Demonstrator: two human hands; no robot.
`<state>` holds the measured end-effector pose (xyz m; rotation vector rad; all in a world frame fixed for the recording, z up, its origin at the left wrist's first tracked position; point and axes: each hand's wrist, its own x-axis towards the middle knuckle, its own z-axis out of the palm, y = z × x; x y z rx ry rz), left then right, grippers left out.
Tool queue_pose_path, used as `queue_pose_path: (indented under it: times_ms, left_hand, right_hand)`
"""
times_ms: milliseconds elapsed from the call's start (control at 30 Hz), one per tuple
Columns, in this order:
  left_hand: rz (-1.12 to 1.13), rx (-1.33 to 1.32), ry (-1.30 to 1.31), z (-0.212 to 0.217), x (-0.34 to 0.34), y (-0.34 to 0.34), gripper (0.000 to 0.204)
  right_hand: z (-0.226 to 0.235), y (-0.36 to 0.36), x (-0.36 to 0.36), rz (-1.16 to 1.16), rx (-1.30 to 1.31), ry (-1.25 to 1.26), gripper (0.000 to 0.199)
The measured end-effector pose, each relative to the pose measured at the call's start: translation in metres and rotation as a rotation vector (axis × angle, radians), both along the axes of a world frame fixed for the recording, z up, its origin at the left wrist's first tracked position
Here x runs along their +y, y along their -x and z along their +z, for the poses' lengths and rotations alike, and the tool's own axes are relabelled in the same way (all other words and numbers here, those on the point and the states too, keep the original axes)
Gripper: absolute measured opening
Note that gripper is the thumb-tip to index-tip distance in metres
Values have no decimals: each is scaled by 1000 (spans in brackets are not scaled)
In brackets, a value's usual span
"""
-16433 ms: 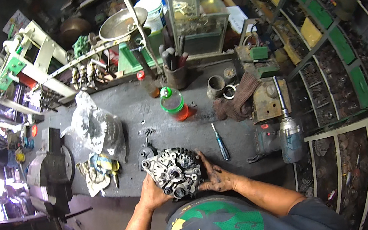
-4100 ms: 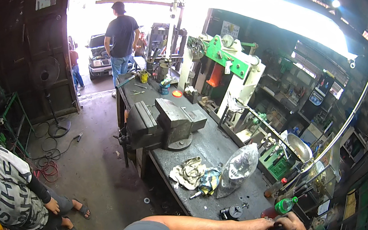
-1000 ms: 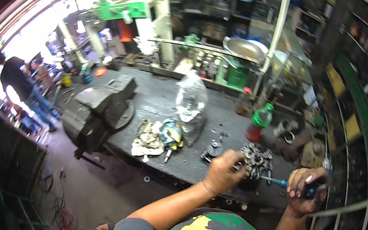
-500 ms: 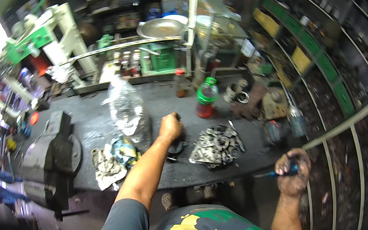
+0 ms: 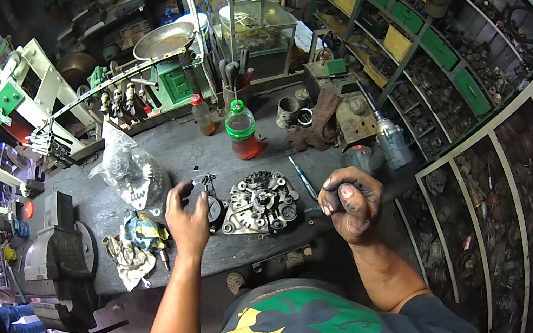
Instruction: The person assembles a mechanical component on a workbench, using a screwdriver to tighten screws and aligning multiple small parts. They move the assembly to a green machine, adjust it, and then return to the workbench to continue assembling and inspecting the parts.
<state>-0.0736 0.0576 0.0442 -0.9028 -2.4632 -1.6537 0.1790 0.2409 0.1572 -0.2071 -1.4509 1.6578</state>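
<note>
My left hand is raised over the bench with fingers apart and nothing in it, beside a small round black part with thin pieces at its top. My right hand, darkly smudged, is closed round a screwdriver, mostly hidden by the fingers; a thin bluish end pokes out to the left. Between the hands lies an alternator-like metal housing, its open side facing up. Just right of it rests a slim blue-handled tool.
A bench vise stands at left, near crumpled rags and a clear plastic bag of metal parts. Behind are a green-capped bottle of red liquid and a red-capped bottle. A power tool lies at right, beside shelving.
My left hand has drawn back from the bench middle and opened. My right hand has come up and inward over the bench edge, still closed. The view has shifted.
</note>
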Motion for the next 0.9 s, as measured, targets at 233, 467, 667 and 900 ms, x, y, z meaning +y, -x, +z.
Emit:
queue_pose_path:
  times_ms: [233,467,667,900]
  left_hand:
    - [-258,16,91,5,-5,-78,68]
    - [-231,-38,138,1,1,-83,67]
    - [-250,-28,142,-2,5,-82,68]
    - [-250,7,159,1,-3,-78,74]
  right_hand:
    - [-6,14,24,120,21,36,27]
    - [-10,20,31,134,-7,-65,23]
    - [-6,18,34,145,-55,-108,22]
    - [-9,39,12,-127,-125,-393,23]
